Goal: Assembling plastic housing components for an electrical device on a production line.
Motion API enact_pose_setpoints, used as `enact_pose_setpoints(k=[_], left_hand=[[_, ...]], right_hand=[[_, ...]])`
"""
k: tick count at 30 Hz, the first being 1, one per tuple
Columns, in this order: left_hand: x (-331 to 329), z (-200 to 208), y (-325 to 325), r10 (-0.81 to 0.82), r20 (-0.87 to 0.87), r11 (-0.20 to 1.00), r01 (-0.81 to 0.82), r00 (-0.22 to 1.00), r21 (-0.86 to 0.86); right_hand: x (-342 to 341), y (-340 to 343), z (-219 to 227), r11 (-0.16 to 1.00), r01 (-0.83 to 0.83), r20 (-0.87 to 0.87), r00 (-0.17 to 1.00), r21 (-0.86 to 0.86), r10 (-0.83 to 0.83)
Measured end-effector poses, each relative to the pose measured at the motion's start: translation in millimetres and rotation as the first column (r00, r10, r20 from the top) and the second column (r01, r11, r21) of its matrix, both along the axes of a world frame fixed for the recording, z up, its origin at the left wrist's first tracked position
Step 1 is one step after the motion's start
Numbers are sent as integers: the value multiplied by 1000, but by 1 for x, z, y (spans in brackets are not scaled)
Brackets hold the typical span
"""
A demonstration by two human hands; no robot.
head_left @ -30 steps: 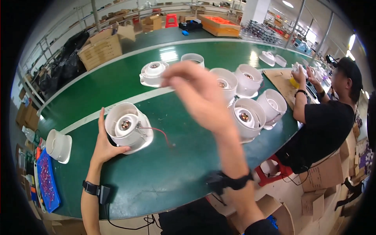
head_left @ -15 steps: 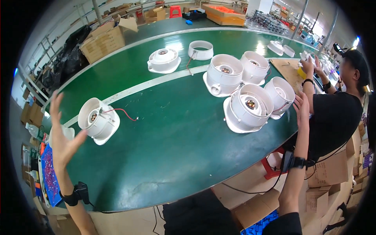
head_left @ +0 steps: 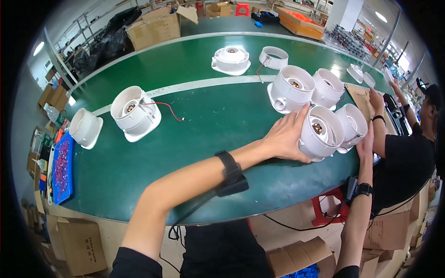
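Note:
My left hand (head_left: 288,135) reaches across the bench and is closed around the left side of a round white fan housing (head_left: 331,144), with the thumb low near its base. Copper windings show inside that housing. Beside it on the right stands another white fan housing (head_left: 356,116) with a red wire. Against its right side lies my right hand (head_left: 365,142), fingers stretched out and partly hidden. Two more white housings, a left one (head_left: 289,92) and a right one (head_left: 330,92), stand close behind them.
At the left stand a wired fan housing (head_left: 139,118), a plain white housing (head_left: 88,129) and a blue tray (head_left: 65,178) of small parts. A white housing (head_left: 232,67) and a ring (head_left: 274,64) sit on the far green strip. A co-worker (head_left: 403,153) works at the right.
My left hand has swung from the far left to the right and taken hold of the front housing. My right hand has stayed by the right-hand housing. The view has turned left.

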State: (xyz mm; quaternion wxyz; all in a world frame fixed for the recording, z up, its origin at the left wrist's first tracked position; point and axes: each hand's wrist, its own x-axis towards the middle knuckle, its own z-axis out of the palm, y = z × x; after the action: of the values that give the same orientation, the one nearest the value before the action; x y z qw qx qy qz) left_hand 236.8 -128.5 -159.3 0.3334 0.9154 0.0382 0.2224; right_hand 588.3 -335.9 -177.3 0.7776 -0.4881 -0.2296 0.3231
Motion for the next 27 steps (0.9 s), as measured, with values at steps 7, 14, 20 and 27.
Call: enact_pose_setpoints(k=[7, 14, 20, 27], left_hand=[[5, 5, -3, -4, 25, 993, 7, 1000, -117], [-58, 10, -14, 132, -43, 987, -135, 990, -85], [-166, 13, -14, 262, -35, 964, -263, 964, -32], [-302, 15, 0, 379, -37, 898, -377, 925, -227]], right_hand=[[-5, -8, 0, 999, 49, 117, 992, 0, -49], [-91, -6, -3, 980, 152, 115, 984, -127, -137], [-205, 2, -11, 983, 158, 17, 987, -94, -157], [-321, 44, 5, 946, -321, 12, 947, 44, 321]])
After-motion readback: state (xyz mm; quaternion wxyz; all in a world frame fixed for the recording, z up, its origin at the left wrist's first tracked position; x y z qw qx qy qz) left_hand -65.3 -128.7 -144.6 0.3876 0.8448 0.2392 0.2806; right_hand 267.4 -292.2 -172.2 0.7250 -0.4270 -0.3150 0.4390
